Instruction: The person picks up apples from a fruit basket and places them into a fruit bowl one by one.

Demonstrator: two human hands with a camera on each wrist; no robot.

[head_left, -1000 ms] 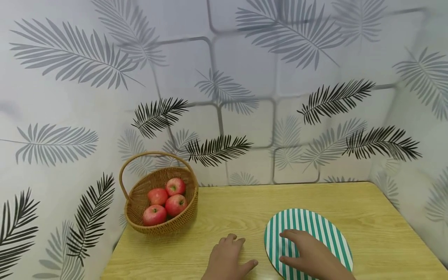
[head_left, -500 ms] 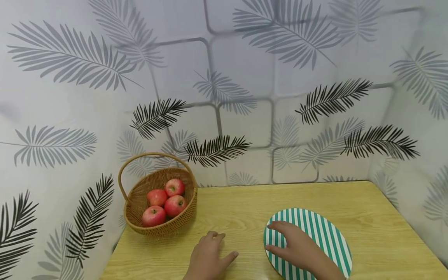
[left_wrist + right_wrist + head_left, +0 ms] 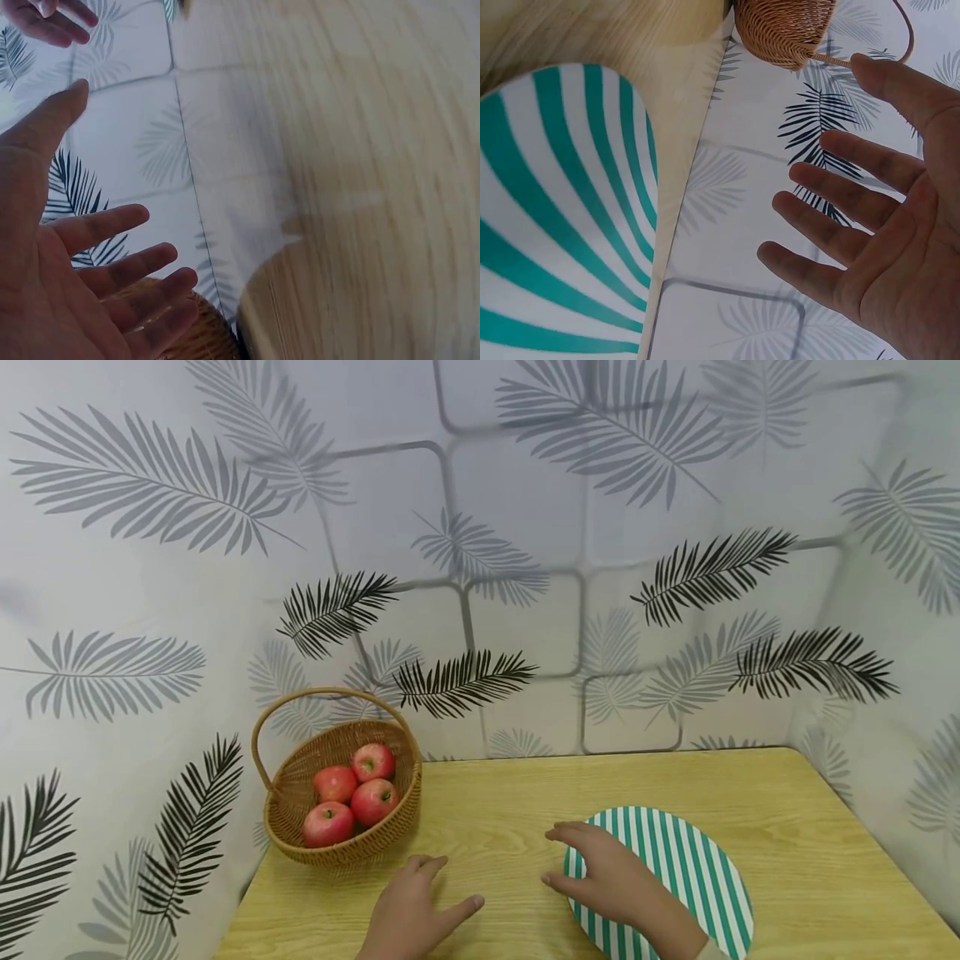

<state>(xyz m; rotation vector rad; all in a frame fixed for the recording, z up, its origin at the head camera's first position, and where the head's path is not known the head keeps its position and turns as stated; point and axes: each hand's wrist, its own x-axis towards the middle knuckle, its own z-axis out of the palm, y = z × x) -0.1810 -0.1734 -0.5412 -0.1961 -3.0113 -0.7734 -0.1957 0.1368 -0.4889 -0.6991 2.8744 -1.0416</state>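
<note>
Left hand (image 3: 408,914) low over wooden surface (image 3: 510,793), fingers (image 3: 112,225) spread wide, holding nothing. Wicker basket (image 3: 341,793) with four red apples (image 3: 352,793) lies just ahead and left of left fingertips, near but apart; handle arches across its top. Right hand (image 3: 607,877) hovers at left edge of green-striped oval mat (image 3: 682,868), fingers (image 3: 832,195) spread and relaxed, empty; mat's long axis runs away and left to near and right. Left hand nearer basket; right hand well apart from it.

Staged home-like corner: leaf wallpaper (image 3: 480,527), wooden table (image 3: 510,793).
</note>
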